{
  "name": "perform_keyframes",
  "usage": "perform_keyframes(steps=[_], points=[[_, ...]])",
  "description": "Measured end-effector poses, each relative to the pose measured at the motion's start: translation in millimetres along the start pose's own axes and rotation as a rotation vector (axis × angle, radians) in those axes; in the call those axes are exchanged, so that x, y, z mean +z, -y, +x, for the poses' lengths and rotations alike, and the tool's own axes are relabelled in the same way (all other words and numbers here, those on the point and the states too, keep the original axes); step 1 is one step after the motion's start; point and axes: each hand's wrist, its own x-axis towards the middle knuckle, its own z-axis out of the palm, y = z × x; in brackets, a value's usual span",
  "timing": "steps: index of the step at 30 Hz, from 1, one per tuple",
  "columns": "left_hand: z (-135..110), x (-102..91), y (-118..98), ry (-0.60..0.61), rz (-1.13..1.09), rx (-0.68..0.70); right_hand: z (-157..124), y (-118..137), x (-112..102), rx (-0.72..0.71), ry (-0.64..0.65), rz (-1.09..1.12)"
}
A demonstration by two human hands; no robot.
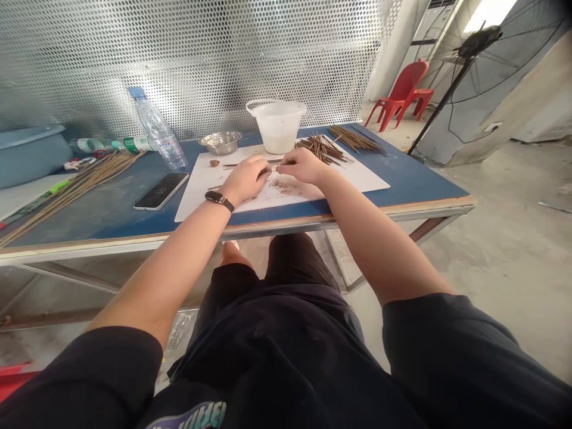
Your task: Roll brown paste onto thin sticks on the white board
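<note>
Two hands of ours, the left hand [241,180] and the right hand [301,167], curl almost shut, pinching thin brown sticks [273,161] together on a white board [201,190]. Farther off, we see a heap of similar sticks [322,149] beside a white plastic tub [277,126].

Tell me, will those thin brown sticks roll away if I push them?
Probably a little: the thin brown sticks look round and slim, so a loose one could roll on the white board. Piled and crossed, they would likely catch on each other. Thin, they may snap if bent hard.
</note>
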Motion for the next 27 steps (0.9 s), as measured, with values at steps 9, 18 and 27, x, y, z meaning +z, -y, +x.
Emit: perform_keyframes(steps=[9,18,27], points=[[-0.6,-1.5,-1.7,0.020,-0.002,0.019,2.2,-2.9,0.2,0.002,-0.003,-0.015],[-0.7,-1.1,2.1,0.035,0.058,0.045,-0.1,-0.2,-6.5,0.013,-0.050,-0.109],[-1.0,-0.9,3.4,0.039,0.045,0.030,2.0,-4.8,2.4,-0.131,0.065,-0.080]])
